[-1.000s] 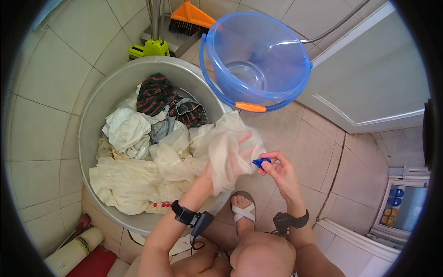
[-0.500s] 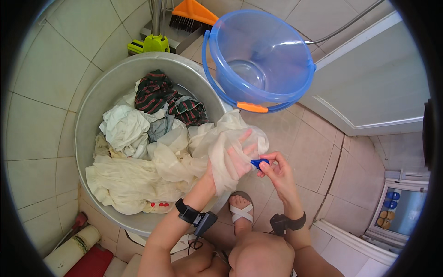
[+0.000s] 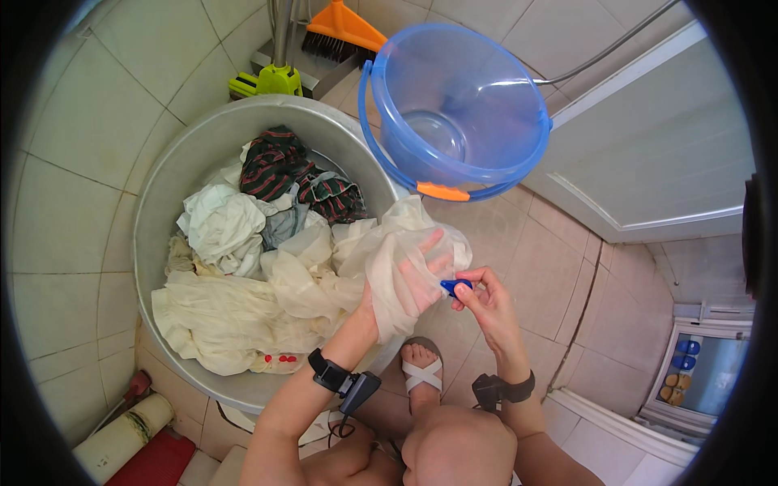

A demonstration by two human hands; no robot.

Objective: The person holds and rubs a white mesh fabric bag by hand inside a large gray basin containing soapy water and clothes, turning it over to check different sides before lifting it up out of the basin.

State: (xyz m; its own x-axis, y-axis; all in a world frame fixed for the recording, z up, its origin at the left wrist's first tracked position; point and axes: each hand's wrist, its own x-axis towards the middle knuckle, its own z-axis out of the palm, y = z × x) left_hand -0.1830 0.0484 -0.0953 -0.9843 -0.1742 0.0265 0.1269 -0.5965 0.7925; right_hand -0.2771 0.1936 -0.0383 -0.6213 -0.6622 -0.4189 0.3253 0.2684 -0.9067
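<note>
My left hand (image 3: 421,279) is inside a sheer cream garment (image 3: 393,304), its fingers stretched out and showing through the thin cloth. Between thumb and fingers of my right hand (image 3: 486,304) is a small blue pointed plastic piece (image 3: 455,287). Its tip meets or nearly meets the cloth by my left fingertips; whether it touches I cannot tell. The cream fabric trails leftward into a large metal tub (image 3: 162,154). In the tub lie white clothes (image 3: 219,223), a dark striped cloth (image 3: 271,162) and a grey cloth (image 3: 284,225).
A clear blue bucket (image 3: 462,97) with an orange grip stands beyond my hands. Behind the tub are an orange broom (image 3: 344,28) and a lime-green mop head (image 3: 271,81). A white door (image 3: 656,146) is at the right; a red object (image 3: 154,454) lies lower left.
The whole scene has shifted very slightly with the view. Both hands, the garment and the blue piece keep the same places relative to one another.
</note>
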